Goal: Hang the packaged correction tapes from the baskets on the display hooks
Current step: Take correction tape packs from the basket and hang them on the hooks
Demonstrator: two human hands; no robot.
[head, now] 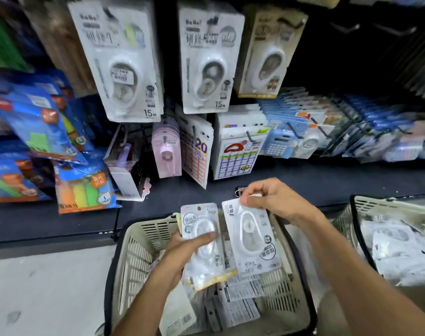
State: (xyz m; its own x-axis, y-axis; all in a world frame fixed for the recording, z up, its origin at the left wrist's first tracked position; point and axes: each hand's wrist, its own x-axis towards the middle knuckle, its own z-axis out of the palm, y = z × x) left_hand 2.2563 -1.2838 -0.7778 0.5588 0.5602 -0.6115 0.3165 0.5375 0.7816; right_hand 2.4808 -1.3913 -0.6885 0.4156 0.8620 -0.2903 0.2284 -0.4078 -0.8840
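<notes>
My left hand grips a small stack of packaged correction tapes, thumb across the front pack. My right hand pinches the top edge of a single correction tape pack, held just right of the stack. Both are above a beige basket with more packs lying in its bottom. A second basket at the right holds further white packs. Display hooks stick out of the dark panel above; some at the upper right are bare.
Large white 15 m correction tape packs hang above. Lower hooks carry a pink tape pack, label sheets and blue packs. Blue highlighter bags hang at the left. A dark shelf ledge runs behind the baskets.
</notes>
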